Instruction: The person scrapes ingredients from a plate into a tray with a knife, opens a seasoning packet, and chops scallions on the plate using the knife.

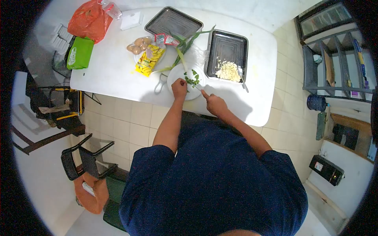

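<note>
A white plate (173,77) lies near the front edge of the white table, with chopped green leaves (193,78) on it. My left hand (180,89) is closed over the plate's left part; what its fingers hold is too small to make out. My right hand (215,104) is closed around a knife, whose thin blade (200,87) reaches over the plate's right side. Long green stalks (190,42) lie behind the plate, with a pale stem reaching onto it. To the right, a dark tray (227,46) holds pale chopped pieces (229,71) and a utensil.
An empty dark tray (173,24) lies at the back. Yellow packets (150,59), bagged eggs (138,45) and a peeler-like tool (160,84) are left of the plate. Red bag (89,20), green bag (80,53) and a bottle (112,10) stand at the table's left.
</note>
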A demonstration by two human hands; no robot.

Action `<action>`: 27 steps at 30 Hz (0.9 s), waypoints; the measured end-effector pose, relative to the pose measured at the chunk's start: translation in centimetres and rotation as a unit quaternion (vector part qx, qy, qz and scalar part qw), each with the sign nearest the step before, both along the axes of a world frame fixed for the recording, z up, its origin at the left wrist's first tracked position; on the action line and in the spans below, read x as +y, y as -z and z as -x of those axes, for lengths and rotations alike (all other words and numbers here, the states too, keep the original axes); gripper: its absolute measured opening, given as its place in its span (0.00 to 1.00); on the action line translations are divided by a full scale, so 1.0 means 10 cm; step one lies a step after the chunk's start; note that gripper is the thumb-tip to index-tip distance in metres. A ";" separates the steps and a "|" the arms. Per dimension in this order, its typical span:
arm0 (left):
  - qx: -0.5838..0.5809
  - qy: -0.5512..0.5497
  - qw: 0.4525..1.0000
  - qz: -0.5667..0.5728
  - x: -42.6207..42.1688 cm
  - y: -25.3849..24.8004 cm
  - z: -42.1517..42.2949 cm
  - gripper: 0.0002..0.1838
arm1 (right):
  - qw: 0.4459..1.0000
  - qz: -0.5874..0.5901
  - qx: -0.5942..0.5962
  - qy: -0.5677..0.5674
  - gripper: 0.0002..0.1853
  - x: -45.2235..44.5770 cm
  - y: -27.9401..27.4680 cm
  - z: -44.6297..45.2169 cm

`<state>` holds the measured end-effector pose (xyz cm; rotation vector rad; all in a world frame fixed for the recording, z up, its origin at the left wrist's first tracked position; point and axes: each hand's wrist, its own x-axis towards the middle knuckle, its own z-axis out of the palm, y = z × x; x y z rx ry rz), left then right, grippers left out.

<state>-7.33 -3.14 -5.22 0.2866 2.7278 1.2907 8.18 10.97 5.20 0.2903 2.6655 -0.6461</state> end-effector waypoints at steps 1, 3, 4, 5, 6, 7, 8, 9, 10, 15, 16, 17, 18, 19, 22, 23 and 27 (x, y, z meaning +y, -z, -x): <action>0.006 0.000 1.000 0.000 0.00 0.01 0.01 0.02 | 1.000 -0.002 -0.001 0.000 0.36 0.00 -0.02 0.03; 0.018 0.002 1.000 -0.001 0.00 0.04 0.01 0.03 | 1.000 -0.006 -0.002 -0.002 0.36 -0.02 0.02 0.07; 0.017 -0.001 1.000 0.002 0.01 0.07 0.03 0.03 | 1.000 -0.009 -0.003 -0.002 0.36 -0.02 0.06 0.09; 0.016 -0.004 1.000 0.006 0.01 0.10 0.03 0.03 | 1.000 -0.009 -0.009 -0.001 0.37 -0.02 0.10 0.10; 0.014 -0.008 1.000 0.010 0.02 0.09 0.03 0.04 | 1.000 -0.009 -0.014 0.000 0.37 -0.03 0.11 0.10; 0.011 -0.013 1.000 0.003 0.03 0.09 0.03 0.04 | 1.000 -0.009 -0.019 0.001 0.37 -0.04 0.12 0.12; 0.007 -0.018 1.000 -0.003 0.03 0.08 0.03 0.04 | 1.000 -0.008 -0.025 0.001 0.37 -0.05 0.13 0.13; 0.003 -0.023 1.000 -0.009 0.03 0.11 0.03 0.05 | 0.999 -0.007 -0.031 0.001 0.38 -0.06 0.13 0.13; 0.006 -0.027 0.999 -0.016 0.02 0.13 0.03 0.05 | 0.999 -0.005 -0.039 0.002 0.38 -0.07 0.12 0.11; 0.019 -0.035 0.999 0.013 0.05 0.18 0.03 0.07 | 0.999 0.001 -0.041 0.005 0.39 -0.06 0.20 0.01; 0.034 -0.031 0.999 0.010 0.04 0.17 0.04 0.06 | 0.999 0.001 -0.052 0.005 0.39 -0.06 0.19 -0.02; 0.048 -0.027 0.998 0.006 0.03 0.16 0.04 0.06 | 0.999 0.002 -0.046 0.005 0.39 -0.05 0.19 -0.07; 0.061 -0.023 0.998 0.002 0.03 0.14 0.02 0.06 | 0.999 0.002 -0.042 0.006 0.39 -0.03 0.19 -0.13; 0.040 -0.030 0.999 -0.009 0.04 0.13 0.02 0.06 | 0.999 0.002 -0.038 0.008 0.39 -0.01 0.20 -0.18; 0.005 -0.034 0.999 -0.024 0.00 0.13 0.05 0.07 | 0.999 0.000 -0.031 0.015 0.38 0.04 0.17 -0.23; 0.010 -0.024 0.999 -0.019 -0.01 0.13 0.06 0.06 | 1.000 0.004 -0.024 0.019 0.37 0.03 0.15 -0.22; 0.001 -0.021 0.999 -0.049 -0.02 0.19 0.07 0.06 | 1.000 0.017 0.000 0.023 0.37 -0.01 0.08 -0.16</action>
